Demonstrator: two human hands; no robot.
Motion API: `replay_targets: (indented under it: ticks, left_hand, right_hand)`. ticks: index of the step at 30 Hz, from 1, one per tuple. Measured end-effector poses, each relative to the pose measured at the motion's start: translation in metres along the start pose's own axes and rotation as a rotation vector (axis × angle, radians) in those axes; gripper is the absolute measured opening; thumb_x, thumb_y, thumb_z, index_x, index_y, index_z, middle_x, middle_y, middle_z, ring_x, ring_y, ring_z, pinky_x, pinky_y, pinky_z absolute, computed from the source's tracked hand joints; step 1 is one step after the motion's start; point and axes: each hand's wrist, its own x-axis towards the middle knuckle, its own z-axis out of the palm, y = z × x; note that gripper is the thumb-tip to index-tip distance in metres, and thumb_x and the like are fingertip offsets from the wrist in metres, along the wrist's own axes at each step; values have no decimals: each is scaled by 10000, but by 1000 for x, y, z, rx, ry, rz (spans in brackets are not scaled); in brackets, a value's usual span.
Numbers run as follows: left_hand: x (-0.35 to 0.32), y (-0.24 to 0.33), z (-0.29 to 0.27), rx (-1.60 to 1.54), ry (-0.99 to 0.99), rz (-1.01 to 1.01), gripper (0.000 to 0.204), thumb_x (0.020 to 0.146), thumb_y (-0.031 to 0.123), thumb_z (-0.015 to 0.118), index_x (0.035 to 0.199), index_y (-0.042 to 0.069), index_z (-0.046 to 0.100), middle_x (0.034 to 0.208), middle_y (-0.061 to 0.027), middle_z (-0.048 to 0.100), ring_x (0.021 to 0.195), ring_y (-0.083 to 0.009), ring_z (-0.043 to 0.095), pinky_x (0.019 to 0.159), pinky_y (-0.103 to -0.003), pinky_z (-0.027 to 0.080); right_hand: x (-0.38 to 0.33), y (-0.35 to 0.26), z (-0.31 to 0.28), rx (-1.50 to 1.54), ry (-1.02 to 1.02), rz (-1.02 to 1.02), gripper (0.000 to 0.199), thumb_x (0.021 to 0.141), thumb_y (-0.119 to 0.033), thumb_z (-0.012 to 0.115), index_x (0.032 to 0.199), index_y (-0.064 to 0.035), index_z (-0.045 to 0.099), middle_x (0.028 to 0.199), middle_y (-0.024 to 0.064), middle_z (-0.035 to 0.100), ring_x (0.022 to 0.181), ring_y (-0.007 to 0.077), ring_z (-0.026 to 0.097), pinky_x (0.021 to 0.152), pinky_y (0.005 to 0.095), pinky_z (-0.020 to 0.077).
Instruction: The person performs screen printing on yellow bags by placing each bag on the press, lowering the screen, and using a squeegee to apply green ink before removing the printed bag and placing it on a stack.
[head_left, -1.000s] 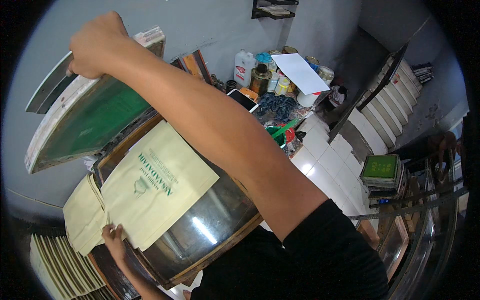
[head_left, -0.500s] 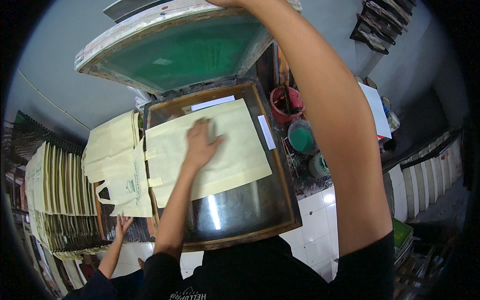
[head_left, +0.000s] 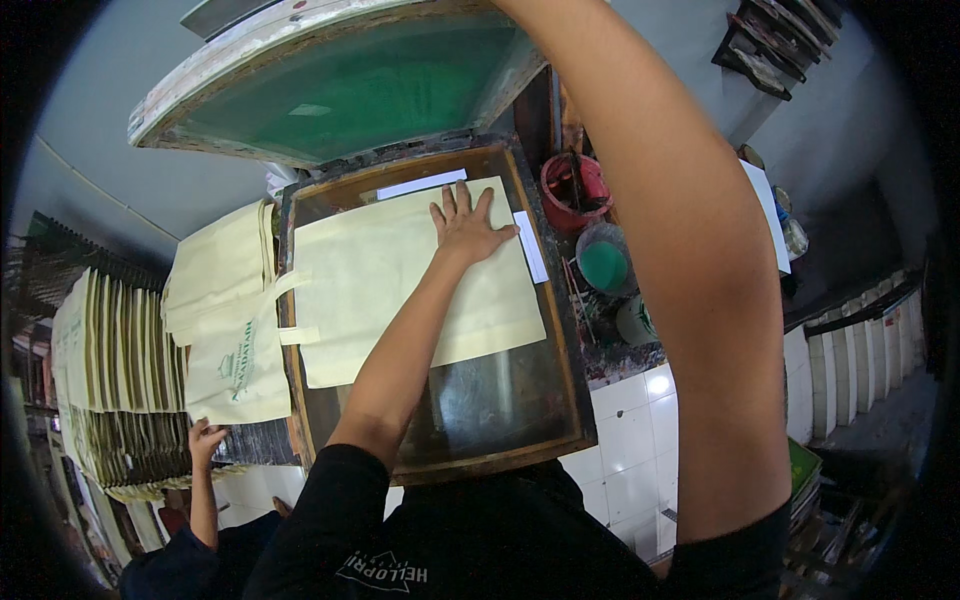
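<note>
My left hand (head_left: 466, 232) lies flat, fingers spread, on the upper right part of a pale cream fabric bag (head_left: 375, 290). The bag is spread over a dark, wood-edged glass table (head_left: 500, 410), its handles trailing off the left side. White paper strips sit by the bag's top edge (head_left: 422, 184) and right edge (head_left: 532, 246). Beyond it, a screen-printing frame (head_left: 225, 85) with green mesh stands tilted up. My right forearm reaches up past the frame's right end; the hand itself is beyond the picture's top edge.
To the left, a co-worker's hand (head_left: 205, 440) touches a green-printed bag (head_left: 240, 375) beside stacked bags (head_left: 220, 260). Rows of bags hang on a rack (head_left: 125, 345) farther left. A red bucket (head_left: 575, 190) and a green paint tub (head_left: 604, 262) stand right of the table.
My left hand has slid right and away across the bag. The bag has shifted slightly up against the paper strips. The printed bag at left has moved left, and my right hand has left the view.
</note>
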Motion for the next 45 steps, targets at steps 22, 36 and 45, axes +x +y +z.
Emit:
replay_targets:
  ticks: [22,36,45]
  left_hand:
    - [-24,-12,-63,-418,312,111,944,859,643,652,1543,66,352,1530,-303,367,1452,-453,311,1173,-566,260]
    - [-334,-76,27,-2200,-40,-437,392,1035,206,553,1217,-141,556,1257,-304,629,1143,-348,674,954,-425,586]
    - [-330,-76,32,-1948,-1,-523,466,1064,299,508,1240,-133,507,1203,-326,639,1122,-371,680,927,-433,600]
  right_hand:
    - [-52,-24,-11,137,-18,-20,358,887,-343,706,928,7,767,907,229,733,857,366,714,808,448,555]
    - [-341,-78,92,396,-133,-36,179,866,-141,700,968,-9,637,901,155,683,840,333,677,724,431,549]
    - [-332,-69,121,203,-596,-21,197,926,-231,654,873,-42,632,756,183,673,748,377,680,662,485,533]
